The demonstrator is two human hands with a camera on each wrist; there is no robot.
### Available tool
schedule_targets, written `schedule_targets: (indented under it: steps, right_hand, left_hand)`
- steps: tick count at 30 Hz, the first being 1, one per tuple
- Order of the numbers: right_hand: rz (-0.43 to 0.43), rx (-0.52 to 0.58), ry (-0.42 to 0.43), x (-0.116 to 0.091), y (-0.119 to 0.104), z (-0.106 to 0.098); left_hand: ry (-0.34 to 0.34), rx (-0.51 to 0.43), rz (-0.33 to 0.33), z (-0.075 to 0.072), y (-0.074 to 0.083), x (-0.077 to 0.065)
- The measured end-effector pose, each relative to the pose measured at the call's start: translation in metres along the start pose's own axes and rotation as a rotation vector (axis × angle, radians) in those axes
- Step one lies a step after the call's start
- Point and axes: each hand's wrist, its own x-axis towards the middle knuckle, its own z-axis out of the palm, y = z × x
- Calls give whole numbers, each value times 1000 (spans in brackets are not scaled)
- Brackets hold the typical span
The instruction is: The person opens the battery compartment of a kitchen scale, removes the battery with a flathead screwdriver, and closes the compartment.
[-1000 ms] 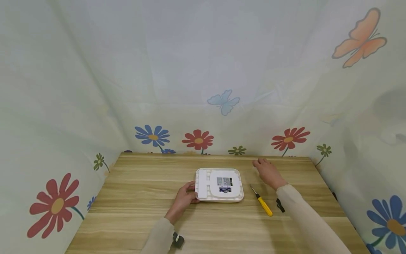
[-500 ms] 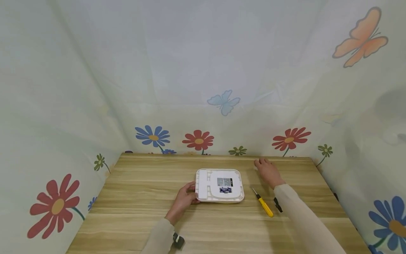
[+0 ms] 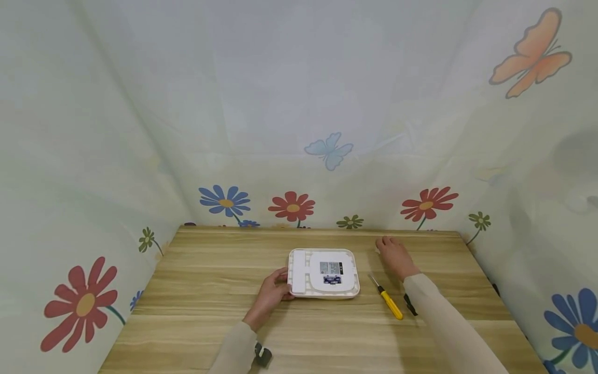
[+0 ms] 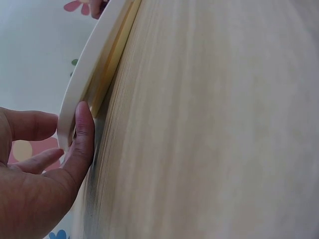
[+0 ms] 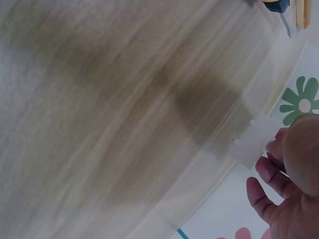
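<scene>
A white kitchen scale (image 3: 299,272) lies with its underside up at mid table. Blue batteries (image 3: 333,280) show in its opened battery compartment, below a grey label. My left hand (image 3: 269,292) pinches the scale's left edge; in the left wrist view the thumb (image 4: 83,132) presses the near side while the other fingers are at the outer rim. Over near the back right edge, my right hand (image 3: 396,258) holds a small white battery cover (image 5: 253,142) between its fingertips. The cover, a thin plate with little tabs, hangs close over the tabletop in the right wrist view.
Between the scale and my right forearm lies a yellow-handled screwdriver (image 3: 390,305), its tip pointing away from me. A wood-grain table (image 3: 210,270) carries everything. Flowered curtains (image 3: 261,104) close it in at the back and both sides.
My right hand, with the battery cover, has shifted very slightly to the right and toward me. The left hand, scale and screwdriver stay put.
</scene>
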Motion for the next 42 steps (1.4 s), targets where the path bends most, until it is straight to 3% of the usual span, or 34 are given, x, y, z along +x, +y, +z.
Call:
schedule_targets:
  steps: [17,28,42]
  right_hand:
    - [76,78,-112,-5,-1,3]
    - [58,110,-1,-17,-5,-15]
    - [71,86,6,-34,-20,-34]
  left_hand:
    - [-3,17,7,-1,1,0]
    - [1,10,9,0,1,-1]
    - [-5,4,14,0,-1,1]
